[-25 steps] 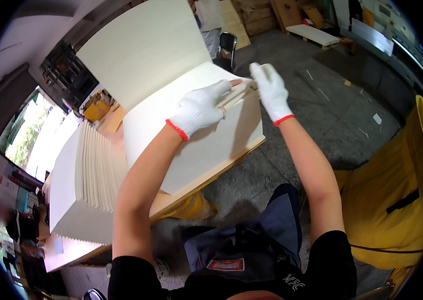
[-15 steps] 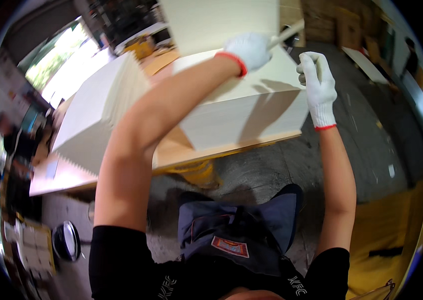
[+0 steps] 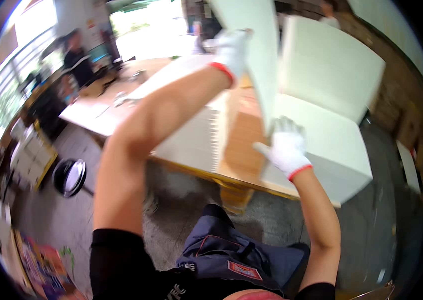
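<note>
A large thin white sheet [image 3: 259,60], bowed and raised on edge, stands between two stacks on the table. My left hand [image 3: 231,50], in a white knit glove with a red cuff, is closed at the sheet's upper left edge; motion blurs its fingers. My right hand [image 3: 289,145], gloved alike, has its fingers stretched out and thumb apart. It lies at the left edge of the right white stack [image 3: 336,172], next to the sheet's lower end. Behind that stack's top rises an upright white panel [image 3: 331,65]. The left white stack [image 3: 186,140] has a stepped edge and is partly hidden by my left arm.
Brown board [image 3: 244,147] shows between the stacks on the table. Loose small items [image 3: 124,99] lie at the table's left. A person [image 3: 79,60] is at the far left. A round dark-rimmed object [image 3: 69,177] stands on the floor [image 3: 114,220] at left.
The view has swung left. My right hand has come from beside the right stack onto its left edge and spread its fingers. The pale strip at my left hand no longer shows; a raised sheet does.
</note>
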### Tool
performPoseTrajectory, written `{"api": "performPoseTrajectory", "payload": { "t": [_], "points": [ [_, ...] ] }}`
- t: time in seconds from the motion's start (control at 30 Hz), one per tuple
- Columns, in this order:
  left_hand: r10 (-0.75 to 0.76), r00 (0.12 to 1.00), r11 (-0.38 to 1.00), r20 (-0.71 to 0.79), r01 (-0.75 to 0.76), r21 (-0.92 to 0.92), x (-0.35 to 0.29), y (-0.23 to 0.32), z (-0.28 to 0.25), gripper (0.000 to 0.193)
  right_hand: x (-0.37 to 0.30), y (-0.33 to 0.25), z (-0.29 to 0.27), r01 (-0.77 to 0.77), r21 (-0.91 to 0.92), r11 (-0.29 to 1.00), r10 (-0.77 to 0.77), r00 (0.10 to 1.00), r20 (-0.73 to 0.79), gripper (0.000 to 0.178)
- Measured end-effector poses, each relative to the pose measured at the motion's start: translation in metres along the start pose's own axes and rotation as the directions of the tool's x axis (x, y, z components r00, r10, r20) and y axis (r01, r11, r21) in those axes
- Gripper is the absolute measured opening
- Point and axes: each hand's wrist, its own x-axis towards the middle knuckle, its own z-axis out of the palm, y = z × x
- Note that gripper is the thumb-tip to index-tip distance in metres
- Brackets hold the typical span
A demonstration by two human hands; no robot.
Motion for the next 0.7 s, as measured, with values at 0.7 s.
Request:
{"api": "performPoseTrajectory", "payload": {
  "t": [0.7],
  "points": [
    [0.073, 0.987, 0.848, -0.145, -0.138, -0.512, 0.046, -0.039, 0.006, 0.032, -0.003, 0.001, 0.028, -0.017, -0.092, 0.996, 0.012, 0.998, -0.056, 0.088]
  ]
}}
